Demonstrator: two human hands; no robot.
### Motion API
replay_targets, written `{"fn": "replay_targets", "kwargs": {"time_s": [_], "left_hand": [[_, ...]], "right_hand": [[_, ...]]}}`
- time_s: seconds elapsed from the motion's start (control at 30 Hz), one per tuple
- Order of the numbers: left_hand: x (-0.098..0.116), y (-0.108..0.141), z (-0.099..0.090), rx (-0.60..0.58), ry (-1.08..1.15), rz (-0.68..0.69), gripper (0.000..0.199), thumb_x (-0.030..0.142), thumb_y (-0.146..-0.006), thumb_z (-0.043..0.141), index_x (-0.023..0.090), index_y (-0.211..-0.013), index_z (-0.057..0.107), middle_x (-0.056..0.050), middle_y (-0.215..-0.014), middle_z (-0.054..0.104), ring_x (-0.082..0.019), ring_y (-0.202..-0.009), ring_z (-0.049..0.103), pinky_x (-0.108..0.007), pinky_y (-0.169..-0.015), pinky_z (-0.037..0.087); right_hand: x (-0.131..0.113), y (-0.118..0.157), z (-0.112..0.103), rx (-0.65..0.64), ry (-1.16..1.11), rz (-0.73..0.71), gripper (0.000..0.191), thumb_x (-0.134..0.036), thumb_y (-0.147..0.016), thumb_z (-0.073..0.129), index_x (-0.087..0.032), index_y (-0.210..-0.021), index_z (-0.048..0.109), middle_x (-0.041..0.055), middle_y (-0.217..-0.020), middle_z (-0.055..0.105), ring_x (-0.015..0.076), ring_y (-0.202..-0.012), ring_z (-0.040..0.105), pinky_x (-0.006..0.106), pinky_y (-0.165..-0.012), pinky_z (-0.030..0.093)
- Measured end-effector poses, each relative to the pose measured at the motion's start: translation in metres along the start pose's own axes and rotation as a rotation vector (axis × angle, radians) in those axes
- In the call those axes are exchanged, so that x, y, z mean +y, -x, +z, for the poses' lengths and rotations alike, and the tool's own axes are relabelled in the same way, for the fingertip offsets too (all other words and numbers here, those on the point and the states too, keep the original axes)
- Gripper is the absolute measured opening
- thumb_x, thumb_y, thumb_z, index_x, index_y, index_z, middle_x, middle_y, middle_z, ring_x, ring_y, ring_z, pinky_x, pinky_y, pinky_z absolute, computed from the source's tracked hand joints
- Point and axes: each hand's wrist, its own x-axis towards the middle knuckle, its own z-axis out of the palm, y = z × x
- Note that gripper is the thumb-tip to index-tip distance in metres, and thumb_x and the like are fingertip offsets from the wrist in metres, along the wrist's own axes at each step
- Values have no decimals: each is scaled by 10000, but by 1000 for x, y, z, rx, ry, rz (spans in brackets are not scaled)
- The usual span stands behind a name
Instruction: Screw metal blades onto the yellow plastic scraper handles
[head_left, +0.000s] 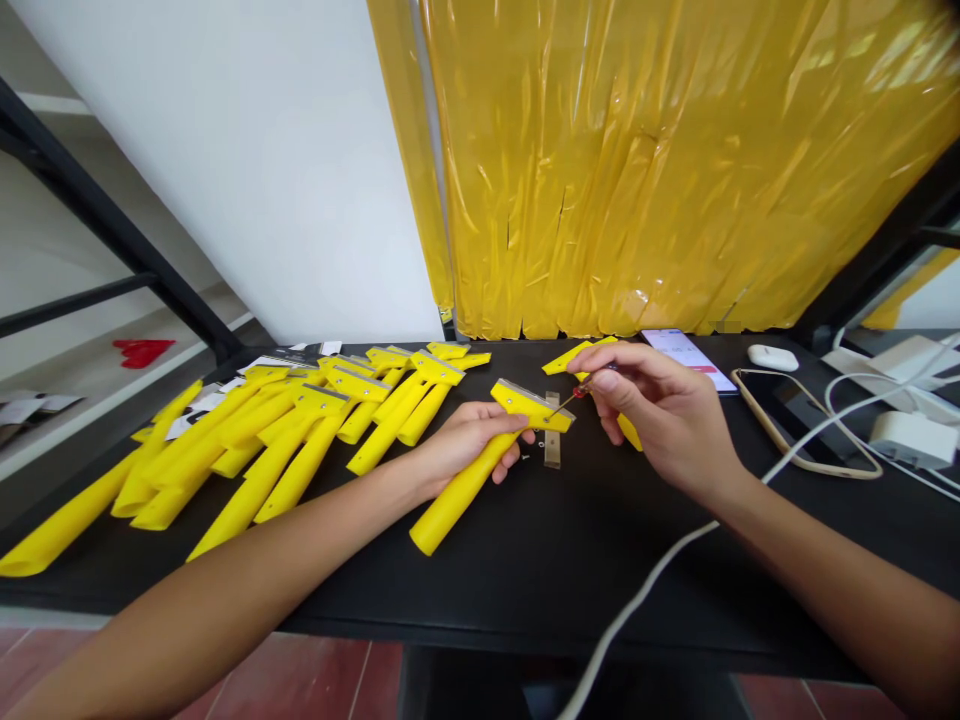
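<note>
My left hand [469, 445] is closed around the neck of a yellow scraper [469, 485], whose handle points down toward the table's front edge. A metal strip runs along the scraper's wide head. In my right hand [660, 410] is a small screwdriver [581, 390], pinched between thumb and fingers. Its thin shaft slants down left, and the tip meets the right part of the scraper head. Behind the head, a narrow flat strip [553, 450] lies on the table beside tiny loose parts [541, 444]. Another yellow scraper [566, 357] lies partly hidden behind my right hand.
Several yellow scrapers [292, 425] are piled at left on the black table [600, 560]. At right lie a lit phone [686, 355], a white earbud case [772, 357], a phone in a tan case [802, 420] and a charger [911, 440]. A white cable [652, 580] crosses the front edge.
</note>
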Motion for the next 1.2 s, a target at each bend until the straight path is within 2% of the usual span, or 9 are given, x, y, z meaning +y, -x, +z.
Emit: {"fn": "replay_targets", "kwargs": {"time_s": [0.17, 0.33, 0.43, 0.6, 0.7, 0.8, 0.9, 1.03, 1.2], "left_hand": [[0, 0, 0, -8, -10, 10, 340, 430, -893, 751, 96, -860, 695, -10, -548, 610, -90, -391, 537, -198, -422, 366], [-1, 0, 0, -11, -23, 2, 325, 415, -921, 724, 97, -861, 697, -9, -540, 606, -93, -399, 544, -198, -434, 376], [-1, 0, 0, -9, -29, 10, 332, 422, -916, 729, 95, -867, 699, -11, -548, 612, -95, -400, 547, -201, -437, 374], [-1, 0, -1, -18, -48, 15, 349, 437, -918, 734, 93, -879, 697, -20, -571, 629, -100, -415, 565, -202, -448, 385], [-1, 1, 0, -22, -58, 20, 350, 441, -919, 735, 95, -881, 696, -19, -575, 630, -99, -415, 565, -202, -448, 392], [-3, 0, -1, -27, -63, 30, 338, 433, -923, 733, 100, -880, 696, -22, -589, 638, -101, -420, 568, -204, -444, 407], [-6, -1, -2, -45, -65, 48, 309, 411, -935, 722, 106, -892, 698, -21, -607, 639, -105, -435, 576, -207, -441, 434], [-6, -3, -1, -49, -35, 50, 268, 380, -923, 737, 117, -905, 694, -13, -616, 636, -112, -446, 571, -219, -434, 471], [1, 0, 6, -11, -3, 0, 244, 334, -905, 749, 108, -852, 674, -11, -591, 626, -101, -418, 554, -212, -408, 454]], "right_hand": [[-2, 0, 1, -77, -100, 22, 235, -363, -1012, 639, -264, -1217, 695, 26, -992, 678, 102, -613, 582, 241, -453, 501], [-2, -1, 2, -43, -105, -16, 135, -329, -973, 706, -248, -1045, 625, 8, -932, 741, 81, -518, 539, 220, -418, 449], [-1, 0, -1, -87, -47, -13, 169, -366, -1024, 617, -243, -1108, 698, 53, -1075, 713, 91, -585, 569, 236, -431, 448], [0, 1, 2, -85, -126, -8, 231, -401, -1031, 596, -277, -1210, 673, 20, -953, 633, 106, -610, 540, 256, -485, 502], [-2, 1, 5, -52, -147, -37, 175, -342, -982, 692, -277, -1114, 599, -14, -859, 685, 99, -553, 537, 226, -450, 480], [-3, 1, 4, -52, -54, -45, 113, -342, -993, 674, -254, -1053, 634, 25, -982, 734, 91, -553, 549, 237, -456, 481], [-2, 3, 2, -93, 15, -25, 217, -400, -1036, 587, -264, -1159, 704, 54, -1092, 699, 98, -589, 550, 269, -477, 480], [-1, 5, 4, -119, -21, -2, 286, -448, -1046, 554, -288, -1258, 661, 29, -970, 660, 112, -598, 547, 274, -483, 482], [-3, 5, 6, -30, -14, -49, 160, -376, -985, 685, -276, -1053, 581, -5, -858, 710, 100, -518, 537, 249, -440, 457]]}}
